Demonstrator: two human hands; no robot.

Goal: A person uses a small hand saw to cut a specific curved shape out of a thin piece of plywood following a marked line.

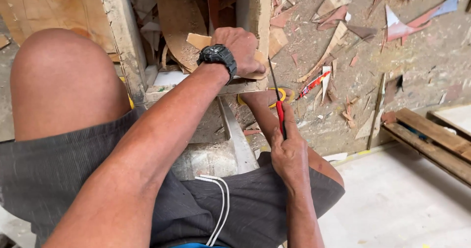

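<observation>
Landmark: wooden post (260, 12), upright at top centre; all places given from it.
Left hand (240, 49): pressed flat over a thin wood piece (198, 40), fingers spread narrow and curled on its near edge, just left of the post's foot. Black wristwatch (217, 57) on the wrist.
Right hand (290, 152): below the post, closed around the red handle of a slim file (277, 98); thumb and forefinger pinch the handle.
File: dark blade runs up from the handle toward the post, tip at the edge of the wood piece beside the left fingers.
Wood piece: pale, curved, lying against the frame left of the post; its right end is hidden under the left hand.
Contact: cannot tell whether the blade touches the wood or sits just off it.
Judgement, technique: hold the piece firmly down, keep the blade in line with the edge, use short light strokes, keep left fingertips clear of the tip.
Surroundings: offcuts (338, 17) and sawdust right of the post; pallet slats (431, 135) far right and lower.
</observation>
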